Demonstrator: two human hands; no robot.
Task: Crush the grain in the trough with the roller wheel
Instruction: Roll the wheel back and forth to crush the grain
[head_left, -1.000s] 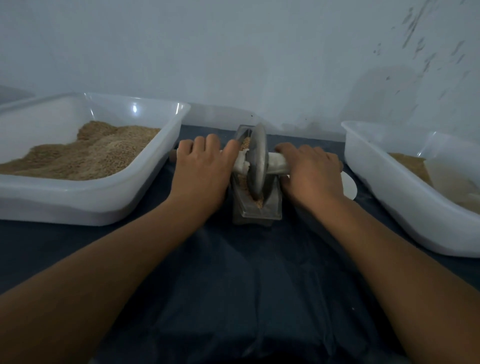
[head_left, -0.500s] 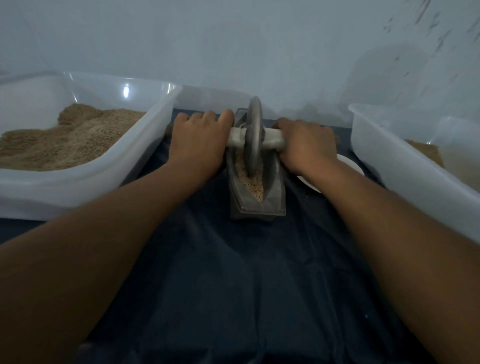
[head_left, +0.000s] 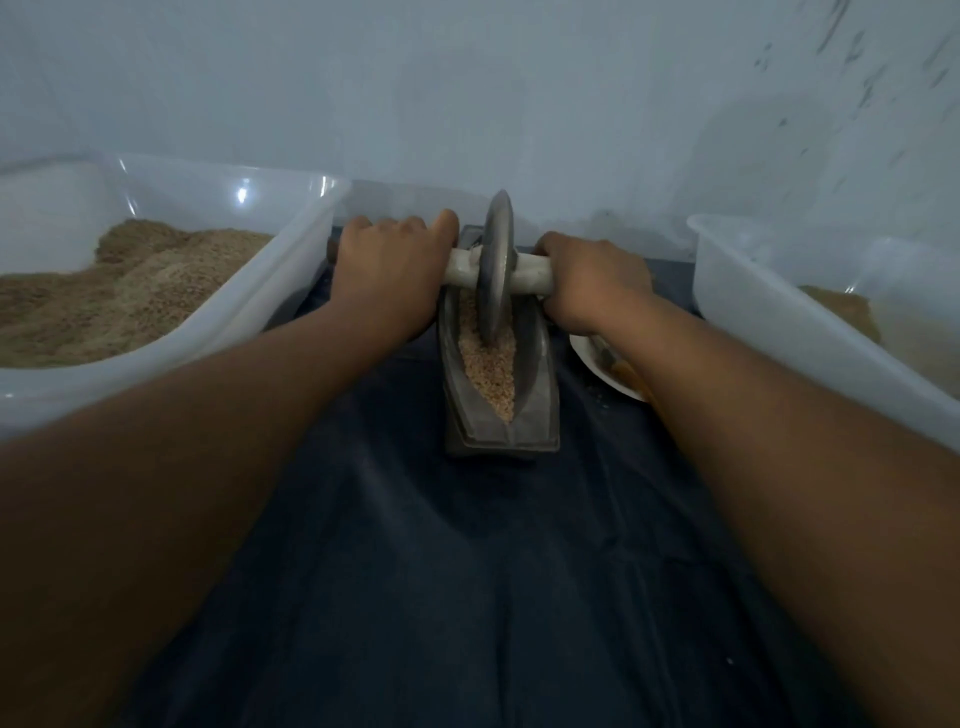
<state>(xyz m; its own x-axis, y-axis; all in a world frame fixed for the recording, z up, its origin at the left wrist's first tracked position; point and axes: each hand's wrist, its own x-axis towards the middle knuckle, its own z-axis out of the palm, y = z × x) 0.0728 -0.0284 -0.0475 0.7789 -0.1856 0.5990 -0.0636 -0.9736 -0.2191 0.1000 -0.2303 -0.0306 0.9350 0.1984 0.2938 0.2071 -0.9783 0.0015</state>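
A grey boat-shaped trough (head_left: 540, 410) stands on the dark cloth in the middle, with pale grain (head_left: 488, 364) lying in its groove. The grey roller wheel (head_left: 496, 265) stands upright in the far half of the groove, its rim down in the grain. A pale axle handle (head_left: 532, 273) runs through the wheel. My left hand (head_left: 387, 270) grips the handle's left end, and my right hand (head_left: 595, 280) grips its right end. The handle's ends are hidden inside my fists.
A large white tub (head_left: 291, 275) of brown grain sits at the left. Another white tub (head_left: 810, 332) with some grain stands at the right. A small white dish (head_left: 592, 358) lies under my right wrist. A pale wall rises just behind the trough.
Both hands have pushed the wheel away from me, from the near end of the trough to its far half, baring the grain in the near half.
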